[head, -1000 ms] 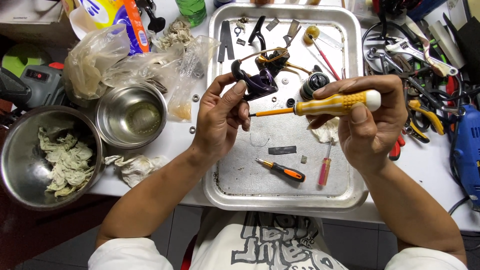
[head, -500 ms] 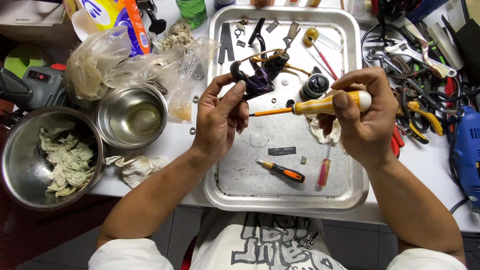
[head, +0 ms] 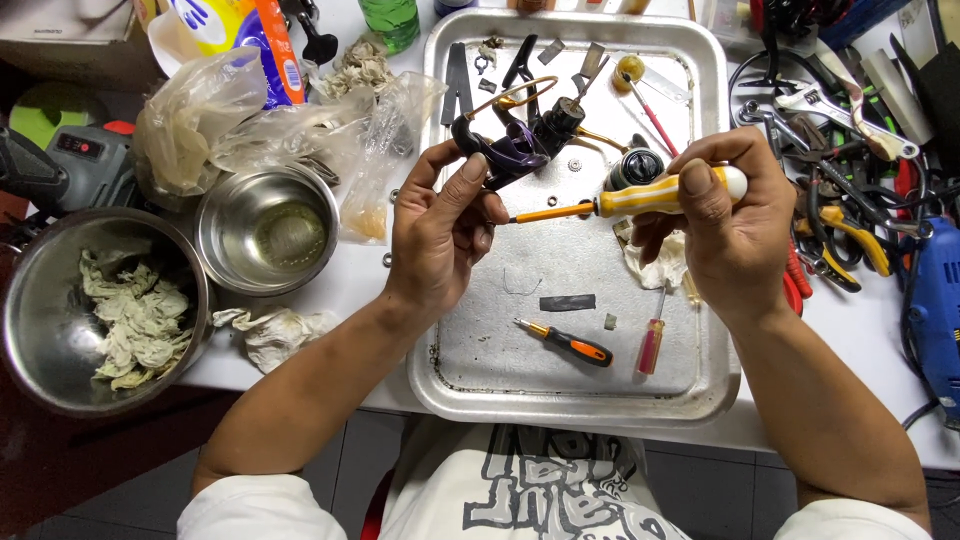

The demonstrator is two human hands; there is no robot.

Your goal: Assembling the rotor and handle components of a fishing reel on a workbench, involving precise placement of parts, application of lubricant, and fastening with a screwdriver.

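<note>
Hands over a metal tray (head: 700,395): left hand (head: 440,225) grips a purple fishing reel (head: 515,145), right hand (head: 735,225) clasps a yellow screwdriver (head: 630,203), tip seemingly at the reel; loose parts (head: 560,55) lie far.

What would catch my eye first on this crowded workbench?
Over the metal tray, the left hand holds a dark purple fishing reel while the right hand points a yellow-handled screwdriver at it. At far left, a steel bowl holds crumpled rags.

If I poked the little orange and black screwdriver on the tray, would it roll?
Probably a little: the small screwdriver has a roundish handle and lies loose on the smooth metal tray. The raised rim would likely stop it. It looks stiff and light.
</note>
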